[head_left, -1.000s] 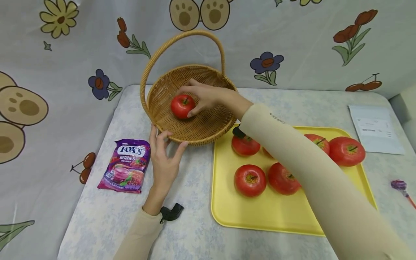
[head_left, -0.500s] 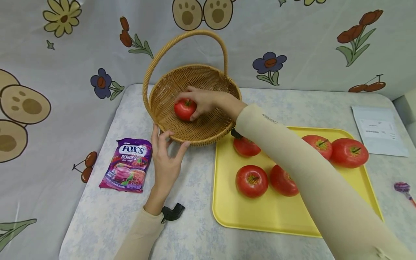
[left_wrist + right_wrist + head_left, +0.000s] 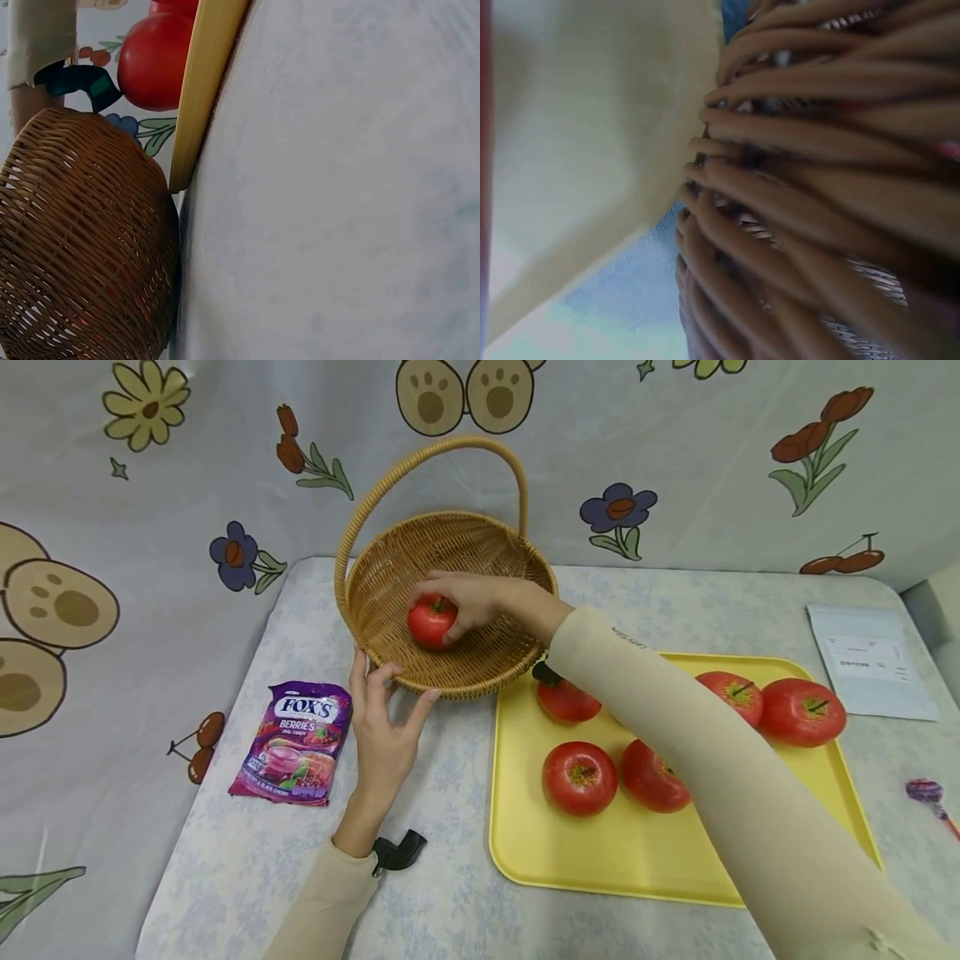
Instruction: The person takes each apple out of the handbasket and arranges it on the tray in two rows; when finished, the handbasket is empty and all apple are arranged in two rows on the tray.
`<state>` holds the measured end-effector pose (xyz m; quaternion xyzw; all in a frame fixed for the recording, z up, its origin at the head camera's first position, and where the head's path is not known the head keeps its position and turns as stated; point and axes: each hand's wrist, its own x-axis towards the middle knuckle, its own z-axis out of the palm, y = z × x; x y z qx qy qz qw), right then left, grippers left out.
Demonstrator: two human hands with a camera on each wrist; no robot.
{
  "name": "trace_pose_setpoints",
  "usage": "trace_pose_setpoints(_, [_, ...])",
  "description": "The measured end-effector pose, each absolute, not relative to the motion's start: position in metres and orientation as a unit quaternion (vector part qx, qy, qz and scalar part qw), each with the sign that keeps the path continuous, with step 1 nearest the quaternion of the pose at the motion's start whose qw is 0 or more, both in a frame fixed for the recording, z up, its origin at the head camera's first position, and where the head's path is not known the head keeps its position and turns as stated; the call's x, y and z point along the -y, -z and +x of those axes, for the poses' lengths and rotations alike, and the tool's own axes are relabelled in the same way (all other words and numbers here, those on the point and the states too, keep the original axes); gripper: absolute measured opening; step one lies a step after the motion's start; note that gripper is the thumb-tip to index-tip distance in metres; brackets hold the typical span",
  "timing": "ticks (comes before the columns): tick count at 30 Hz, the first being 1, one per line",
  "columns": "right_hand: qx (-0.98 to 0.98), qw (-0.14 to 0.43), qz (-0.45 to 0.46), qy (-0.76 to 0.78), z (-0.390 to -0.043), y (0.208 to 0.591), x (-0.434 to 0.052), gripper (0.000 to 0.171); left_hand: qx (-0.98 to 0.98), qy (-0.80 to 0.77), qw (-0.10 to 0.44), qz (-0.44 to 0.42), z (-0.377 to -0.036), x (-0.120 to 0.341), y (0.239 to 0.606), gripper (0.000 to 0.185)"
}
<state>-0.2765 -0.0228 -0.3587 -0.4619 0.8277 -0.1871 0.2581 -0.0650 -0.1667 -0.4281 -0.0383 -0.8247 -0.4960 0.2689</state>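
Inside the wicker basket, my right hand grips a red apple, fingers over its far side and thumb on its near right. The apple sits low in the basket. My left hand touches the basket's front left rim with its fingertips, thumb spread apart. In the left wrist view the basket's woven wall stands near, and that hand is out of frame. Blurred wicker strands fill much of the right wrist view, where the right hand is hidden.
Several red apples lie on a yellow tray at the right, partly under the right sleeve. A purple candy bag lies left of the left hand. A pale packet and a lollipop are at the far right.
My right hand has moved the apple slightly right and nearer, lower in the basket. My left hand stays at the basket's rim.
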Motion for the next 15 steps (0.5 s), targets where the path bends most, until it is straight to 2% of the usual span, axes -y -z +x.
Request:
trace_pose_setpoints(7, [-0.825,0.232,-0.471,0.208,-0.277,0.350,0.013,0.064,0.825,0.499,0.265,-0.029,-0.063,0.167,0.428,0.044])
trace_pose_setpoints(15, [-0.821,0.187,-0.489,0.227,-0.267,0.317,-0.016,0.064,0.821,0.504,0.265,-0.035,-0.064,0.166,0.428,0.044])
